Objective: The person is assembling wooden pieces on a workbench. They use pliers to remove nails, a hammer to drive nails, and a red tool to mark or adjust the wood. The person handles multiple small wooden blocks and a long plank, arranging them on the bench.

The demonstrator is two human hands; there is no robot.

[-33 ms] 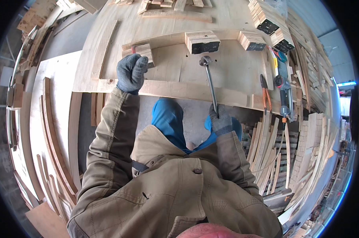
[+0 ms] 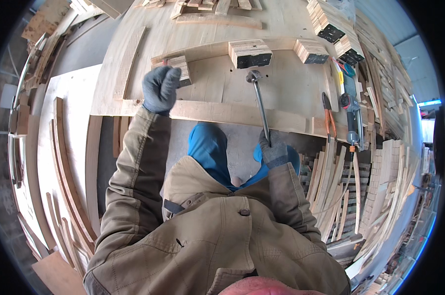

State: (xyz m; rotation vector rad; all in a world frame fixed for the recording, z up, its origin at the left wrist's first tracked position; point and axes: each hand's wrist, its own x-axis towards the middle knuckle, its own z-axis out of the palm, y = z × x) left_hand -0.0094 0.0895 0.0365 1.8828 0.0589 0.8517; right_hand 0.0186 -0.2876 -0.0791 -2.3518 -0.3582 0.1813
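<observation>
My left hand, in a grey glove, is closed in a fist over the near left of the wooden bench top. A small reddish tip shows just above the fist; what the fingers hold is hidden. Close beside it lies a wood block of stacked strips. My right hand, gloved too, is wrapped round the handle of a hammer. The hammer's metal head points away from me, over the bench. Just beyond that head stands a layered wood block with a black-painted end.
Another layered block stands to the right, near stacked bundles. Orange-handled pliers and a power tool lie at the bench's right. A wooden rail runs along the near edge. Long strips lean at left.
My left fist has shifted slightly left and toward me, still closed. My right hand and the hammer stay nearly where they were.
</observation>
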